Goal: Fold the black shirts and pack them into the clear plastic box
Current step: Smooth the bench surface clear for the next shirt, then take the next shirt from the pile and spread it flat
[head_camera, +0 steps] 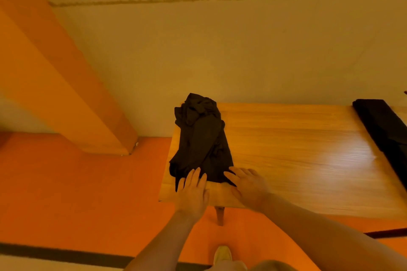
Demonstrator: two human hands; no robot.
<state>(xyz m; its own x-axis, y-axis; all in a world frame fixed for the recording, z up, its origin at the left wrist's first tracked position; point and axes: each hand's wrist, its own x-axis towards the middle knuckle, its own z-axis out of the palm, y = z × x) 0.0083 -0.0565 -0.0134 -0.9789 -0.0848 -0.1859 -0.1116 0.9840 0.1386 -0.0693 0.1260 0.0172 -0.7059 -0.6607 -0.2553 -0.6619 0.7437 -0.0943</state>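
The pale wall (220,50) rises beyond my fingers, with an orange floor (66,182) below and to the left of them. The glossy wooden tabletop (297,149) runs from under my fingers out to the right, one of its legs (219,215) showing just below my palms. Far to the right of my fingers, at the tabletop's edge, lies a flat black folded cloth (383,125); I cannot tell what it is. Just ahead of my fingers sits the crumpled black shirt (200,140), bunched in a heap on the left end of the tabletop, its near hem lying under my fingertips. My left hand (192,193) lies flat, fingers straight and slightly spread, the tips resting on the shirt's near left corner. My right hand (248,187) lies flat just beside it, fingers straight and close together, pointing left, tips touching the shirt's near right corner. Neither hand pinches any cloth. Below my wrists, near the bottom edge, I see the toe of my light-coloured shoe (222,254) on the floor.
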